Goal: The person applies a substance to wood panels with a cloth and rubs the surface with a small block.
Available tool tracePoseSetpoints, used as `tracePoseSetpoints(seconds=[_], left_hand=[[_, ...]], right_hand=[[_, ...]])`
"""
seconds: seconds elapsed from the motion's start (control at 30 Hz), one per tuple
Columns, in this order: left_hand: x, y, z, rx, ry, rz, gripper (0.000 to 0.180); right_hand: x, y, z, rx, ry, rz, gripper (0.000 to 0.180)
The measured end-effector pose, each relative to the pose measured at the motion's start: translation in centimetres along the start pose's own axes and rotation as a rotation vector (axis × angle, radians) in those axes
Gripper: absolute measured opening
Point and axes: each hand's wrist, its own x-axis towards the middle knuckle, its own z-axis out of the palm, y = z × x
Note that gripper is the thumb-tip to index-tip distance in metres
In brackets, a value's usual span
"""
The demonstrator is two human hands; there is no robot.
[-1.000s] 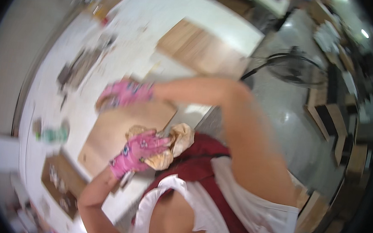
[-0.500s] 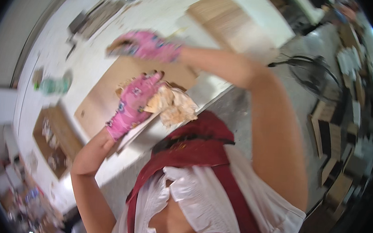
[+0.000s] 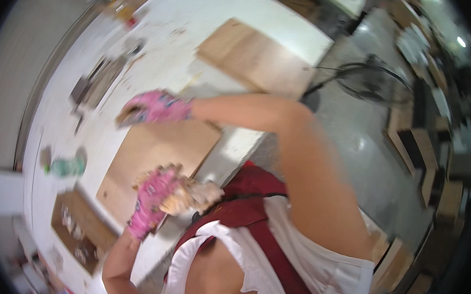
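Head view is showing me, leftmost, a green bottle and an open brown box resting on the white worktable. Next, a flat wooden panel is lying below both hands. My right hand is curling its gloved fingers over the panel's far edge; I can't tell whether around anything. My left hand is gripping a crumpled beige cloth near the closer edge. I'm judging handwork on this panel to be under way; how much is done or left isn't showing. Rightward, a second wooden board is lying apart, untouched.

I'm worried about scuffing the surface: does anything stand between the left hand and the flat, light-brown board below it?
Yes: a crumpled, cream-coloured cloth, bunched at the pink-gloved left hand, appears to come between it and the flat, light-brown, wooden-looking board. Nothing else visible intervenes, though blur hides the exact contact.
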Motion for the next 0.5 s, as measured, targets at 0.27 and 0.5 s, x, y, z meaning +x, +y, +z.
tracePoseSetpoints(seconds=[0.27, 0.5], left_hand=[[-5.8, 0.1, -8.4, -0.215, 0.757, 0.07, 0.058], [-4.1, -4.9, -12.9, 0.312, 0.811, 0.186, 0.045]], right_hand=[[-0.2, -0.9, -0.3, 0.111, 0.08, 0.23, 0.054], [-9.4, -10.0, 7.6, -0.053, -0.36, -0.206, 0.042]])
